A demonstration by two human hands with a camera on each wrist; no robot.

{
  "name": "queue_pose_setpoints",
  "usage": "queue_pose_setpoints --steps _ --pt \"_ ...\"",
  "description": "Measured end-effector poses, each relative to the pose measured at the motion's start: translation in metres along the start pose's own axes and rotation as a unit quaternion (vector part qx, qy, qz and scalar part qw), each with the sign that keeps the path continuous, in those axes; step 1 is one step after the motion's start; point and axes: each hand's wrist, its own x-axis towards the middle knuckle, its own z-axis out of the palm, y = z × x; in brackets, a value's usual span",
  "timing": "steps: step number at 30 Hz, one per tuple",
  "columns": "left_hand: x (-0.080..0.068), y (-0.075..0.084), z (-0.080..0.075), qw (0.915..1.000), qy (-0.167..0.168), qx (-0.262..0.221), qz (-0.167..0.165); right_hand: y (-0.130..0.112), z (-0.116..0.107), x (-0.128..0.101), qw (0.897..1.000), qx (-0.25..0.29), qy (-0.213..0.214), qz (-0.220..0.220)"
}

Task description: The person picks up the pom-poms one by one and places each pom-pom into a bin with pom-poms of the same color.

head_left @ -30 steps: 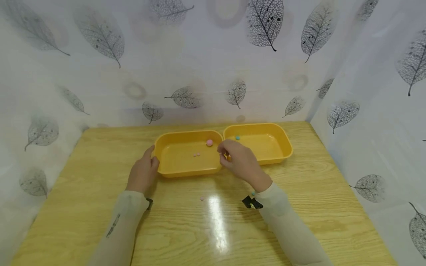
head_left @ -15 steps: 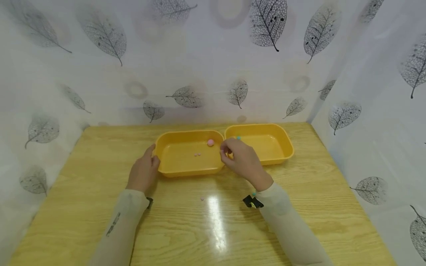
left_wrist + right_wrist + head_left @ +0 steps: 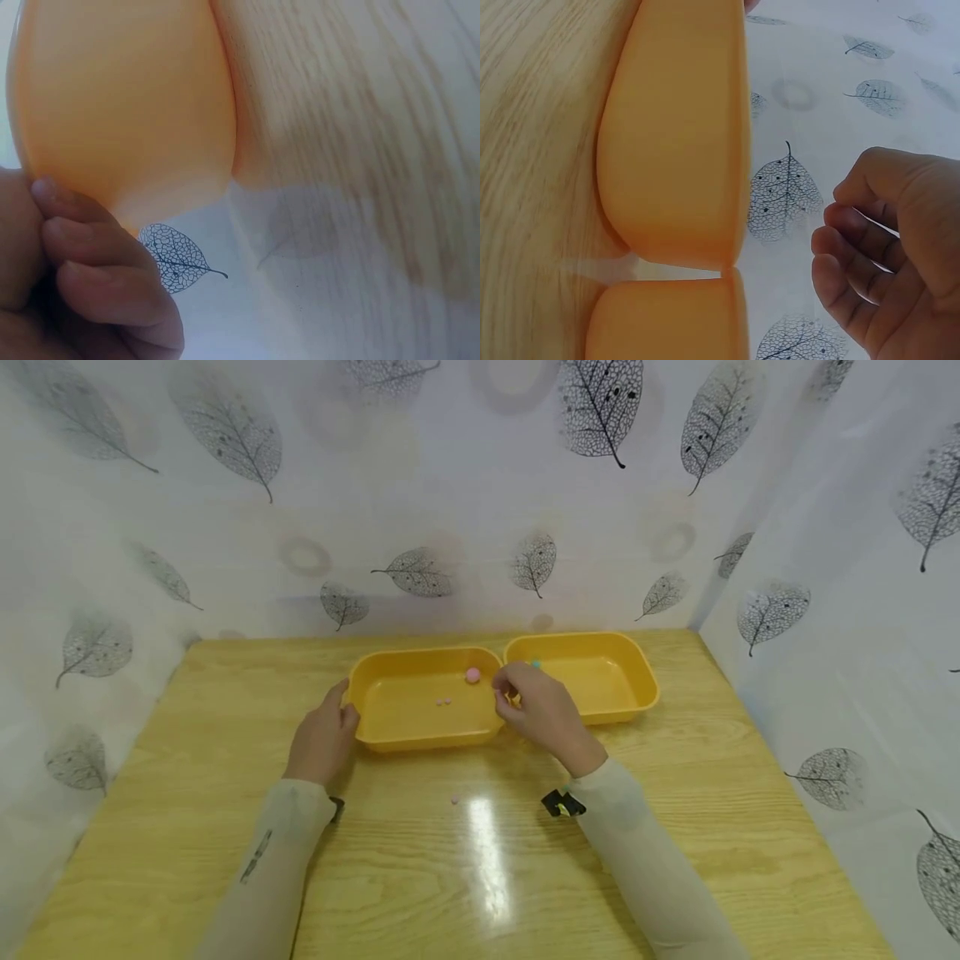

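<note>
My left hand (image 3: 324,739) holds the left end of a yellow plastic tray (image 3: 397,724). The left wrist view shows curled fingers at the rim of that tray (image 3: 127,90). Inside it lie a pink ball (image 3: 472,676) and two tiny pink pieces (image 3: 443,702). A second yellow tray (image 3: 607,681) stands end to end with it, a teal piece (image 3: 536,665) in its far left corner. Over the join hovers my right hand (image 3: 543,710), fingers curled, thumb near the index fingertip. In the right wrist view this hand (image 3: 900,247) shows nothing between its fingers, though something tiny could be hidden.
A tiny pink piece (image 3: 454,800) lies on the wooden table (image 3: 405,877) in front of the left tray. By the right cuff a speck of teal (image 3: 567,788) barely shows. White leaf-patterned sheeting (image 3: 450,510) walls the table's back and sides.
The head view shifts slightly. Both hands keep their places at the trays, and the pieces inside stay put. The teal piece beside the right cuff is now mostly covered.
</note>
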Motion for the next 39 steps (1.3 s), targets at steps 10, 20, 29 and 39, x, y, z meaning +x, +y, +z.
queue_pose_setpoints --steps 10,20,29,39 --pt "-0.003 0.005 -0.002 1.0000 -0.003 -0.004 -0.009 0.003 0.003 0.022 0.998 0.022 -0.039 0.044" --pt "-0.002 0.003 -0.002 0.9999 -0.002 -0.005 -0.013 0.000 0.006 0.076 0.989 0.005 -0.145 0.031" --pt "-0.001 0.002 -0.004 0.9997 -0.011 -0.012 -0.016 -0.002 0.016 0.126 0.965 -0.035 -0.257 0.029" --pt "0.001 0.000 -0.002 0.9997 -0.010 -0.012 -0.019 0.007 0.042 0.158 0.930 -0.058 -0.361 0.037"
